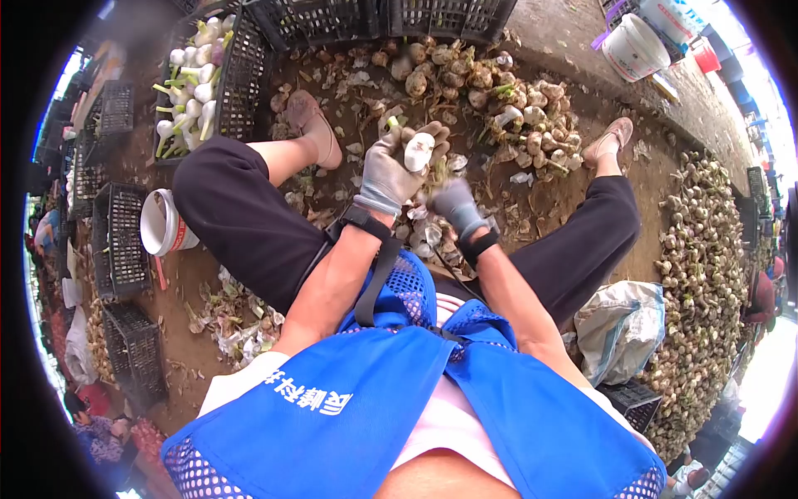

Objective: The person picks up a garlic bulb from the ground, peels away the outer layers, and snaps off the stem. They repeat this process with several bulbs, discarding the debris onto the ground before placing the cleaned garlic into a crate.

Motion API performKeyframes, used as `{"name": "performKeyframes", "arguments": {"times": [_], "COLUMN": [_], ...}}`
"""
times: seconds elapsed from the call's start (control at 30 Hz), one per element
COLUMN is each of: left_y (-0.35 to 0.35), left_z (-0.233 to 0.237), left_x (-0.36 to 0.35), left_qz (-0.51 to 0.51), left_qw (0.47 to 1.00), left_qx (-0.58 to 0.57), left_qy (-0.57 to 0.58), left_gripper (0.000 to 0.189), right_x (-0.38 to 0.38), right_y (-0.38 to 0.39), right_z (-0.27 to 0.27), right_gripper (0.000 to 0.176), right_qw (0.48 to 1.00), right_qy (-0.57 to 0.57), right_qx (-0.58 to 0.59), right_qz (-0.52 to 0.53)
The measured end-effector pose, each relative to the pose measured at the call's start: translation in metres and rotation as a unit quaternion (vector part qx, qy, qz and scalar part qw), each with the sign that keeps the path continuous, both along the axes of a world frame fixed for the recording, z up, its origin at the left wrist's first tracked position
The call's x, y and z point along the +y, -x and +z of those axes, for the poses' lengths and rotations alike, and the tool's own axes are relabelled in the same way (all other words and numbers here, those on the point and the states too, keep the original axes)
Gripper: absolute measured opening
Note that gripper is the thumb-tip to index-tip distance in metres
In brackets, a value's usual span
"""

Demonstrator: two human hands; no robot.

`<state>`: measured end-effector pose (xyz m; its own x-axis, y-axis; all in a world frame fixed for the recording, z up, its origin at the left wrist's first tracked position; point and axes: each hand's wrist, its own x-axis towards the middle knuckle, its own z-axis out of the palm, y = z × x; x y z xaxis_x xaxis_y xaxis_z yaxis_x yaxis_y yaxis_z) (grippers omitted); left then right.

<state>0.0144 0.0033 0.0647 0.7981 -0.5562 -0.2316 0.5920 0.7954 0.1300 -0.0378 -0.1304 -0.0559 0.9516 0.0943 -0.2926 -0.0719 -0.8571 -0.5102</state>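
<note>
Plainly, in the head view, everything centres on a white garlic bulb (419, 152) in the gloved left hand (392, 169), whose fingers are closed around it from behind and beside, the pale face turned up towards the camera. Its longer axis looks to run roughly away from the body, leaning a little to the right. A green stem end (392, 122) shows just beyond the same hand; whether it belongs to this bulb, I cannot tell. The gloved right hand (455, 206) is near but apart from the bulb, nearer the body and to its right; it is blurred, so whether it grips anything cannot be told. Beyond both hands and to the right lies a pile of unpeeled garlic (536, 125) on the dirt, with dry skins (424, 234) strewn beneath the hands. Forward and to the left, a black crate (243, 87) holds cleaned, stemmed garlic (199, 73); the left shoe (313, 125) and lower leg stand between it and the left hand. A white bucket (170, 224) sits outside the left knee, while a pale sack (619, 324) and a large garlic heap (698, 291) lie well off to the right.
</note>
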Motion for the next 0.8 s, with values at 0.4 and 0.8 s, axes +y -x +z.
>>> {"name": "performKeyframes", "arguments": {"times": [0.4,0.8], "left_y": [0.002,-0.001], "left_z": [0.004,-0.003], "left_x": [0.001,-0.001], "left_qz": [0.086,0.049], "left_qw": [0.986,0.995], "left_qx": [-0.038,0.01], "left_qy": [-0.136,-0.085], "left_gripper": [0.028,0.033], "right_x": [0.0,0.005], "right_y": [0.008,0.019], "right_z": [0.159,0.16], "right_gripper": [0.027,0.021], "right_qw": [0.781,0.684], "right_qy": [-0.553,-0.686], "right_qx": [0.054,0.075], "right_qz": [-0.283,-0.235]}}
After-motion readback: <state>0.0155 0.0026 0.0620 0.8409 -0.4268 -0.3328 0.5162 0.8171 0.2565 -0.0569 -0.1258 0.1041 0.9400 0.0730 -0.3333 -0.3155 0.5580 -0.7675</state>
